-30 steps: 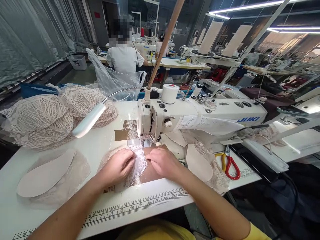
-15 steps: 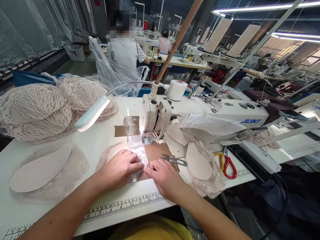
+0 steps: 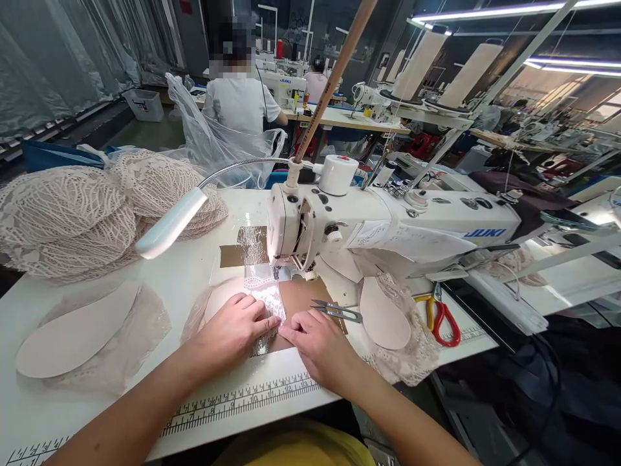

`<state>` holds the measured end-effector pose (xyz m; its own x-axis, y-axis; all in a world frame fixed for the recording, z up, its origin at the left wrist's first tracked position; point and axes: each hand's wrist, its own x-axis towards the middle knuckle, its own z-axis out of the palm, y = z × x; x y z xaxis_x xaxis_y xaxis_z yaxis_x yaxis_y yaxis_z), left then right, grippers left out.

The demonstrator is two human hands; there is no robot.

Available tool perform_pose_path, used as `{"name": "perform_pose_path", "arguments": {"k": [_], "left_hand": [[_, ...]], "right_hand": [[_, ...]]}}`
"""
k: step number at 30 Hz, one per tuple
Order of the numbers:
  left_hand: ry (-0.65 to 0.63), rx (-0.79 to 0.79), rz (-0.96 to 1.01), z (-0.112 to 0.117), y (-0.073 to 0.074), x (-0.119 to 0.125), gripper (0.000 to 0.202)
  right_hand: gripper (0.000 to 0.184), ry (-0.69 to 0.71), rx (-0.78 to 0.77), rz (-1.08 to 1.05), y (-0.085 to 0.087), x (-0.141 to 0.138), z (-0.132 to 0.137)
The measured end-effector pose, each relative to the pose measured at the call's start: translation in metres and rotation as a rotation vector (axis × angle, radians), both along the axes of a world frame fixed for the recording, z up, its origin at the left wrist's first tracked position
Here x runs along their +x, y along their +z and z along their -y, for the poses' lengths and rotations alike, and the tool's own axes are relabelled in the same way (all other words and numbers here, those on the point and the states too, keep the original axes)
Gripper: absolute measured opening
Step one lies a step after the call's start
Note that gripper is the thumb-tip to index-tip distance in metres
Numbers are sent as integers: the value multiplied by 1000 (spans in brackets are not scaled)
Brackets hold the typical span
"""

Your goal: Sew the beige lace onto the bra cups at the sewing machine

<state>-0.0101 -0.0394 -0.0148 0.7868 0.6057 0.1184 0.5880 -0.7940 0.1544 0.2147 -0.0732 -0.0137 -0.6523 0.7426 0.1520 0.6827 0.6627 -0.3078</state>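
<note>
Beige lace fabric [image 3: 270,298] lies just in front of the sewing machine [image 3: 295,220], partly over a brown plate [image 3: 303,301]. My left hand [image 3: 237,327] rests across it with bent fingers, holding it against the table, thumb pointing right. At the lace's right edge, my right hand [image 3: 315,340] pinches with thumb and forefinger close to my left thumb. The fingers hide much of the lace. Beside my right knuckles lie thread snips [image 3: 337,310].
Pale oval pads on lace lie left [image 3: 77,330] and right [image 3: 385,314]. Red-and-yellow-handled scissors [image 3: 439,320] are farther right. A lace pile [image 3: 68,213] stands back left under a lamp [image 3: 172,223]. A ruler strip [image 3: 242,401] runs along the front edge. A person [image 3: 240,103] sits beyond.
The view has shifted slightly. Both hands stay on the lace in nearly the same position, with no clear movement of the fabric.
</note>
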Motion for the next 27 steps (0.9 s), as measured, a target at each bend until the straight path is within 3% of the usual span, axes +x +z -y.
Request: {"name": "perform_pose_path", "arguments": {"k": [9,20,27], "left_hand": [[-17,50,16,0,2,1,31],[-13,11,138,-2,3,3,30],[-2,27,50,-5,1,4,43]], "right_hand": [[39,-40,-51,-31,1,5,-8],[29,-55,36,161,-2,-6,-18],[30,-67,35,149,-1,-6,-18]]}}
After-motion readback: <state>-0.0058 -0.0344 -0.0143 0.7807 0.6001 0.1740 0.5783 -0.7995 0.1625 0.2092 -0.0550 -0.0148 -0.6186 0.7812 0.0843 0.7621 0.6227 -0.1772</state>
